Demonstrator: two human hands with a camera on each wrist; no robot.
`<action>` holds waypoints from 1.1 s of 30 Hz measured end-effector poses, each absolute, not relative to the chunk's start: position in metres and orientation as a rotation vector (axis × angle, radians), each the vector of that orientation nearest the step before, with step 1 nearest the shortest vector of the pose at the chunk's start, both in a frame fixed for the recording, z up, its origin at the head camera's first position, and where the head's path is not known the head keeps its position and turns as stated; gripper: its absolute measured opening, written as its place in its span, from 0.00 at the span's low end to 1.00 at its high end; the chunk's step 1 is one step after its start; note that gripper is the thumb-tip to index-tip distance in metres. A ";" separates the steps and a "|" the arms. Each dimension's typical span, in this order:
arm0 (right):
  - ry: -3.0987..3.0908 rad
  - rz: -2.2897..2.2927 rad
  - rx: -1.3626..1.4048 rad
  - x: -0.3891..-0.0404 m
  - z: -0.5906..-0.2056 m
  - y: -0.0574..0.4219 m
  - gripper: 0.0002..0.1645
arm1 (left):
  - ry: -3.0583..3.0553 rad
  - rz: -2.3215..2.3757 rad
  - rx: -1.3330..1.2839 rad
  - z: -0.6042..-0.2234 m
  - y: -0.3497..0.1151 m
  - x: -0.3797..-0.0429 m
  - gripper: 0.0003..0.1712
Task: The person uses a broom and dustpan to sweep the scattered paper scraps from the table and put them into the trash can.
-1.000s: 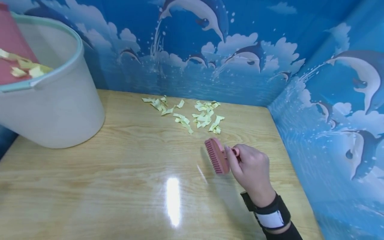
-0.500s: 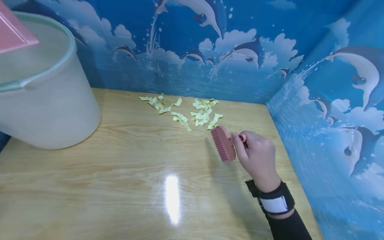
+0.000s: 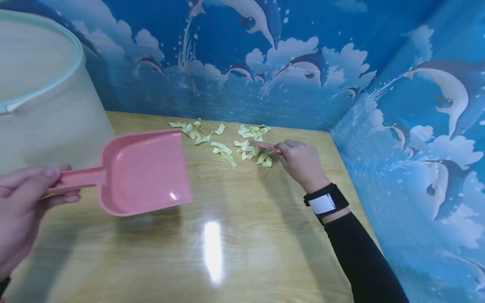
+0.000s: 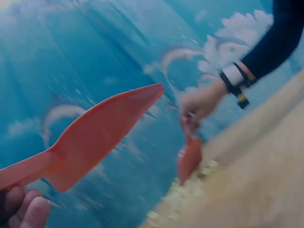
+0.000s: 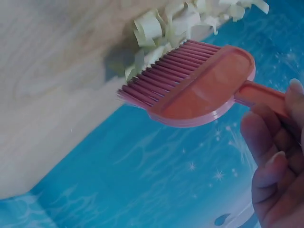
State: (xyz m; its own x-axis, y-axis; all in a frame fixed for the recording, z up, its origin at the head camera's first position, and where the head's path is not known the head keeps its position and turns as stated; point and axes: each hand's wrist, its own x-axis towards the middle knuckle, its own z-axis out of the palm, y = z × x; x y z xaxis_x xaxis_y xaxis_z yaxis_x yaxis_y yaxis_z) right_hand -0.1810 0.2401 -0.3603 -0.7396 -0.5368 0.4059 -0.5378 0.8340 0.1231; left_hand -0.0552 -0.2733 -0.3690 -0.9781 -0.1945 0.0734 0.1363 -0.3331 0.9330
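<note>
My left hand (image 3: 28, 206) grips the handle of a pink dustpan (image 3: 145, 172), held above the table beside the bucket with its flat edge facing right. The pan's inside is bare in the head view; the left wrist view shows the dustpan (image 4: 102, 135) from the side. My right hand (image 3: 303, 164) holds a small pink brush (image 5: 204, 88) by its handle, bristles right at the yellowish paper scraps (image 3: 248, 149). Seen from the head, the brush (image 3: 263, 145) is edge-on and overlaps the right cluster of scraps. More paper scraps (image 3: 191, 131) lie left of it, near the back edge.
A whitish bucket (image 3: 49, 126) with a mint-green rim stands at the left. Blue dolphin-print cloth (image 3: 212, 90) borders the back and right of the wooden table (image 3: 257, 252). A bright light reflection lies on the tabletop's middle.
The dustpan, earlier over the bucket with scraps on it, has come out rightward and bare. The right hand has moved the brush from the open tabletop back to the scraps.
</note>
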 end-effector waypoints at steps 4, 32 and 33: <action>-2.595 0.024 0.851 -0.160 -0.362 0.234 0.12 | -1.780 -2.452 0.237 -0.381 -0.255 -0.046 0.10; -2.584 0.154 1.116 -0.102 -0.334 0.220 0.11 | -2.073 -2.415 0.190 -0.447 -0.211 -0.046 0.09; -2.567 0.162 1.106 -0.105 -0.331 0.223 0.12 | -2.078 -2.410 0.193 -0.446 -0.211 -0.047 0.09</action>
